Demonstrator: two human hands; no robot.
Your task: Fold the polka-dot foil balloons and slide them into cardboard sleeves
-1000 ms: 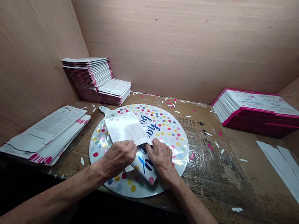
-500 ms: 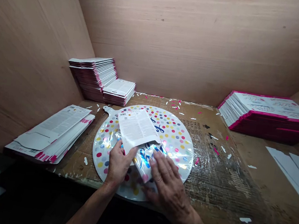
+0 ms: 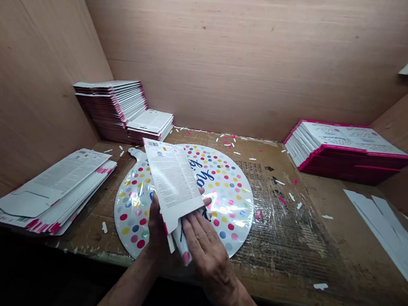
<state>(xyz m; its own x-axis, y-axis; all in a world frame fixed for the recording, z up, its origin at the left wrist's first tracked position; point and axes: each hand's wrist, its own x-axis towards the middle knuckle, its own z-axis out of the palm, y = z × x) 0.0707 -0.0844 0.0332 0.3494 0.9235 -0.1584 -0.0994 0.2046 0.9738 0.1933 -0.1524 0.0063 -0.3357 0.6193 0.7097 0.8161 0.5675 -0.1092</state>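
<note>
A white printed card sleeve point(image 3: 173, 184) with pink edges is tilted up above the work surface. My left hand point(image 3: 157, 227) is closed round its lower left side, with part of the fingers hidden behind it. At the sleeve's lower opening shows a folded foil balloon point(image 3: 182, 247), white with a pink dot. My right hand point(image 3: 208, 247) grips that folded balloon, its fingertips partly under the sleeve's edge. Beneath both hands lies a flat round foil balloon point(image 3: 238, 193) with coloured dots, blue lettering and a tail at upper left.
At the back left stands a stack of folded sleeves point(image 3: 109, 107); more sleeves point(image 3: 59, 183) lie in front of it. A pink-edged stack point(image 3: 348, 150) is at the back right. White paper sheets point(image 3: 385, 239) lie at right. Paper scraps dot the cardboard surface point(image 3: 294, 267). Wooden panels enclose the back and sides.
The sleeve and folded balloon have come up and tilted towards me. Less of the folded balloon shows, and my right fingers have moved in against the sleeve's edge. The view has turned slightly right.
</note>
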